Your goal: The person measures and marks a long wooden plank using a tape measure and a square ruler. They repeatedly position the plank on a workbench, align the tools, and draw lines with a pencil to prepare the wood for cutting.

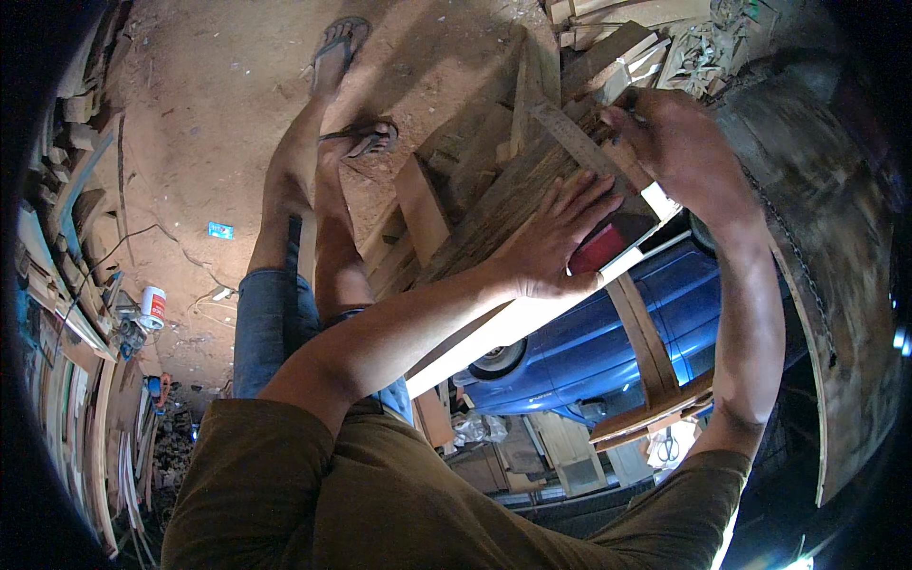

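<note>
My left hand (563, 239) lies spread over a wooden workpiece with a brightly lit long edge (491, 335). Its thumb reaches that edge, while the fingertips meet a narrow flat strip (577, 142) lying across the wood. Beneath the palm shows a dark red patch (600, 249); what it belongs to is unclear. Beyond, my right hand (673, 139) is bent over the far end of the workpiece, fingers curled beside the strip. Whether it pinches something is hidden by the hand itself. Rough dark timber (499, 196) runs alongside the workpiece.
A blue vehicle (570, 342) stands at right, behind a wooden frame (645, 342). A chain (798, 271) hangs by a large board (848, 285). Stacked timber (627, 21) and wood shavings (698, 57) lie ahead. Leftward are a cable (171, 235), a can (153, 308) and timber offcuts (78, 135).
</note>
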Tool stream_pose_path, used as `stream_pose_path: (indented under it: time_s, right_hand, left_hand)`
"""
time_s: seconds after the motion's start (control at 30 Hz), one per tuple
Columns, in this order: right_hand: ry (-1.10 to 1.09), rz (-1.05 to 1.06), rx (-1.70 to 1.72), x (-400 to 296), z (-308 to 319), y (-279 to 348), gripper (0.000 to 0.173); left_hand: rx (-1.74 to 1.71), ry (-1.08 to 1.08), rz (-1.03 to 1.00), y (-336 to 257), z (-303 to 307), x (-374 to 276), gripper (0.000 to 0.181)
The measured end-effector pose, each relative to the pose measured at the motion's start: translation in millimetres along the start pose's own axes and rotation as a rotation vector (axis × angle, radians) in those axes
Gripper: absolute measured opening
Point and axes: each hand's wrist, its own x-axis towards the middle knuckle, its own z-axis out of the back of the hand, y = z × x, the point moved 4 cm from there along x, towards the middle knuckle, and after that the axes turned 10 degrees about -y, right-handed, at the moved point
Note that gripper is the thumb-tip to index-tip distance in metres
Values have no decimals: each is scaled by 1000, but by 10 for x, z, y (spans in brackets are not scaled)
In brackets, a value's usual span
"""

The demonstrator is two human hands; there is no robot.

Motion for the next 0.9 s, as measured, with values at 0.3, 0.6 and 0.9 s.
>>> stream_pose_path:
  time_s: [0.3,0.6,0.9]
  right_hand:
    - [207,-59,8,-62,307,157,30]
    - [-405,-573,419,-1107,306,66,22]
    - [-553,-946,660,-1711,-715,739,36]
  left_hand:
    - [4,-4,20,-8,54,27,103]
    - [-29,-55,-50,36,22,-11,100]
    - [7,-74,-36,49,-61,-157,110]
